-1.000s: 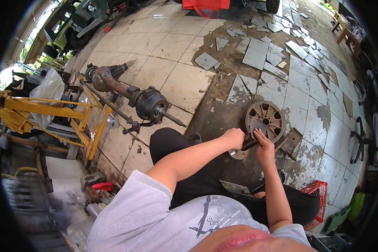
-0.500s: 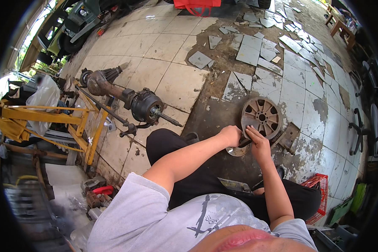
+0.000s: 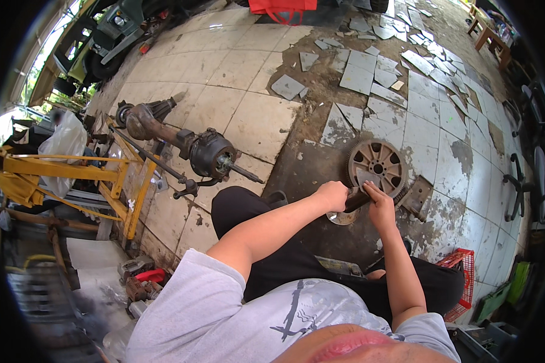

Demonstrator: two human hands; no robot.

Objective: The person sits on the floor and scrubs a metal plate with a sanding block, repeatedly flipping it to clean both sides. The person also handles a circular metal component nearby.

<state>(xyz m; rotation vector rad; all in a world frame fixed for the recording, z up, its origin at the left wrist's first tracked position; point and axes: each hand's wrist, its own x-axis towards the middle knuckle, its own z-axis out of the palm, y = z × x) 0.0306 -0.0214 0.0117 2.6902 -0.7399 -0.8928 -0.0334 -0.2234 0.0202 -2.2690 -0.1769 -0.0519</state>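
A rusty toothed wheel with spokes [image 3: 378, 158] stands tilted on the floor before me. My left hand [image 3: 333, 196] is closed in a fist at its lower left, round something I cannot make out. My right hand [image 3: 379, 202] has its fingers stretched out toward the wheel's lower edge. By those fingertips a flat grey piece [image 3: 367, 176] lies against the wheel's face; whether it joins what the left hand grips is hidden. A dark rounded part [image 3: 356, 200] shows between the hands, above a pale metal disc [image 3: 344, 218].
A rusty axle assembly [image 3: 181, 142] lies at the left by a yellow metal frame [image 3: 127, 181]. Right of the wheel is a rusty metal bracket [image 3: 419, 196]. Broken floor tiles [image 3: 360, 71] lie ahead. A red plastic crate [image 3: 464, 278] is beside my right knee.
My right hand has drawn back slightly, down and to the right, and more of the flat grey piece shows. The left hand stays in nearly the same place.
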